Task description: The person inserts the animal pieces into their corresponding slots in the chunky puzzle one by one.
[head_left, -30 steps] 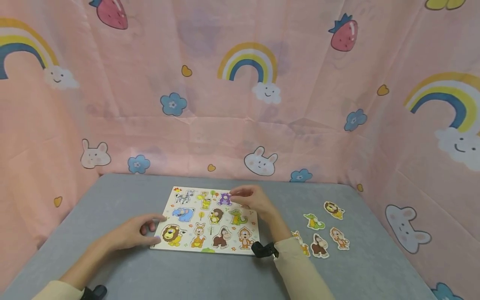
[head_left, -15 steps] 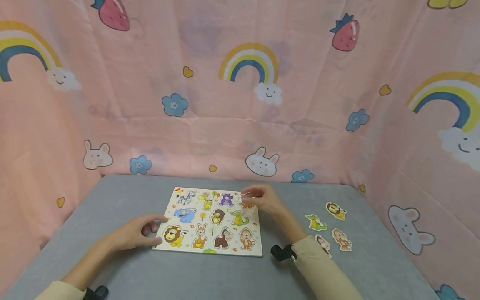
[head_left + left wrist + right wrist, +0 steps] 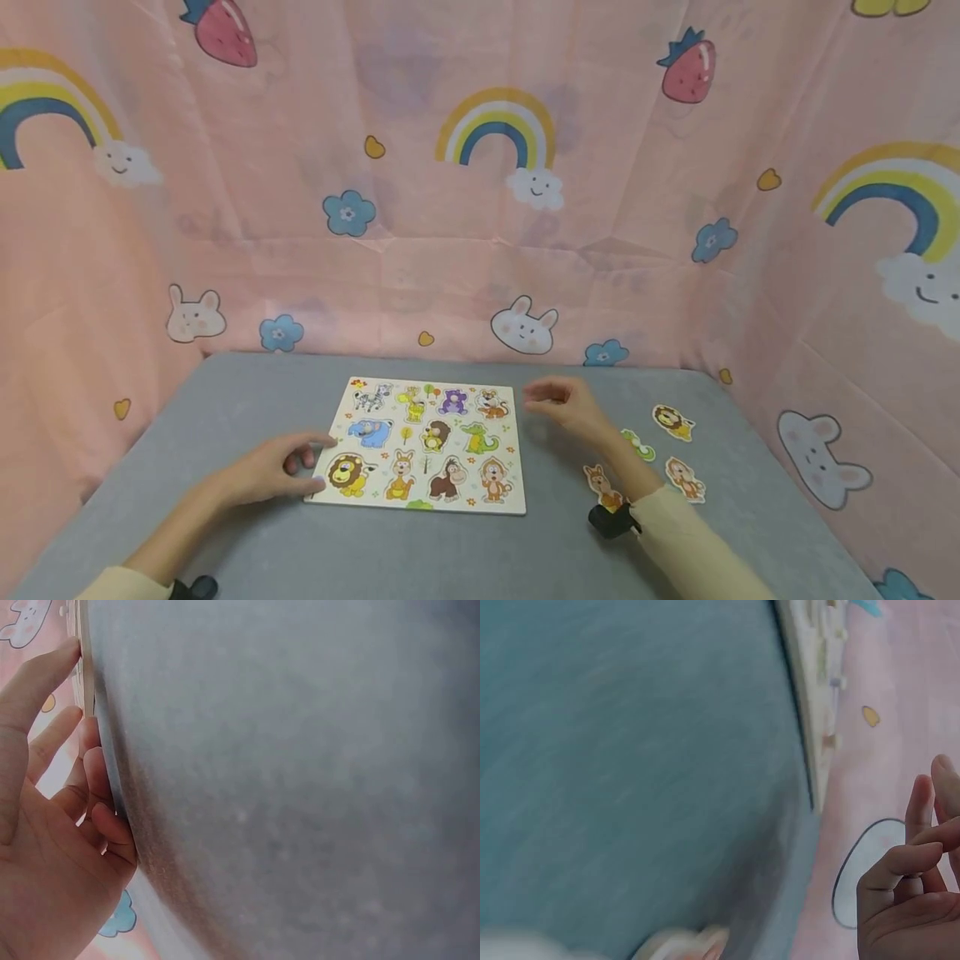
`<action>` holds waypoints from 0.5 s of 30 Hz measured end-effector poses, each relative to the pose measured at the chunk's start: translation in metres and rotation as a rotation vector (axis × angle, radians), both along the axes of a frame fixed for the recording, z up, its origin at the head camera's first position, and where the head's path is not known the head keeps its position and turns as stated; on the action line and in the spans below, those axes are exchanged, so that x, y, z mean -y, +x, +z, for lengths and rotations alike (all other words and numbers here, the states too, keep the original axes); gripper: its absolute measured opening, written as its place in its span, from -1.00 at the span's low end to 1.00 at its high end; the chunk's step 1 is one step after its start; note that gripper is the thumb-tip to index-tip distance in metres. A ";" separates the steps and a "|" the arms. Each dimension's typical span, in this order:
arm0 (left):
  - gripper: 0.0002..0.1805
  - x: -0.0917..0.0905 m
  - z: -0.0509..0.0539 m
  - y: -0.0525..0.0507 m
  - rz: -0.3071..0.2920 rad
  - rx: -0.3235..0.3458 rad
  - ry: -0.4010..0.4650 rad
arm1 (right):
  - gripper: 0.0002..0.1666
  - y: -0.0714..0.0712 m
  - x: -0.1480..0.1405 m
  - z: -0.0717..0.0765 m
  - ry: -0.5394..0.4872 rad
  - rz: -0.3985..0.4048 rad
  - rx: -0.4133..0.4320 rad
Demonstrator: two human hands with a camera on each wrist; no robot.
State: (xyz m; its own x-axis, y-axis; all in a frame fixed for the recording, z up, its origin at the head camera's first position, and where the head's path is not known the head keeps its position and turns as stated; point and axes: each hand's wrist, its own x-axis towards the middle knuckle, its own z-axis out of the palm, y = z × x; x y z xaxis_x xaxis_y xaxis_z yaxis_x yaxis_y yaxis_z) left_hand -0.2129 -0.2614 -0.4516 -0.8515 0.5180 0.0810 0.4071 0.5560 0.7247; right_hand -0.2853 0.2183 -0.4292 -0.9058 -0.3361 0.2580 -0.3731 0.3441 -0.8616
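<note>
A flat white board (image 3: pixel 495 507) with cartoon animals lies on the grey table. My left hand (image 3: pixel 266 471) touches its left edge with thumb and index finger, the other fingers loosely bent; the left wrist view shows fingertips against the board's side (image 3: pixel 88 675). Just right of the board's upper right corner, my right hand (image 3: pixel 570 408) hovers with relaxed fingers and nothing visible between them. The tiger picture (image 3: pixel 492 404) at that corner is uncovered. In the right wrist view, small pegs stand up from the board (image 3: pixel 810 712), apart from the hand (image 3: pixel 911 892).
Loose animal pieces lie to the right: a lion (image 3: pixel 672 422), a monkey (image 3: pixel 686 481), a kangaroo (image 3: pixel 602 487) and a crocodile (image 3: pixel 643 450) partly behind my right forearm. A pink patterned cloth (image 3: pixel 420 275) hangs behind the grey table (image 3: pixel 420 554).
My right hand has moved right, off the board's upper right area, uncovering the tiger. The forearm now covers part of the crocodile piece and hides the gorilla piece. My left hand has stayed.
</note>
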 end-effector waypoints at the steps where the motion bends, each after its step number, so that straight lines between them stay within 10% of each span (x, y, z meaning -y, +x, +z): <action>1: -0.38 0.000 0.000 0.000 -0.001 0.002 0.005 | -0.67 0.001 -0.004 -0.001 0.005 0.007 -0.012; 15: -0.39 0.000 -0.001 0.001 0.018 -0.007 0.003 | -0.64 0.012 -0.057 -0.010 0.056 -0.038 -0.043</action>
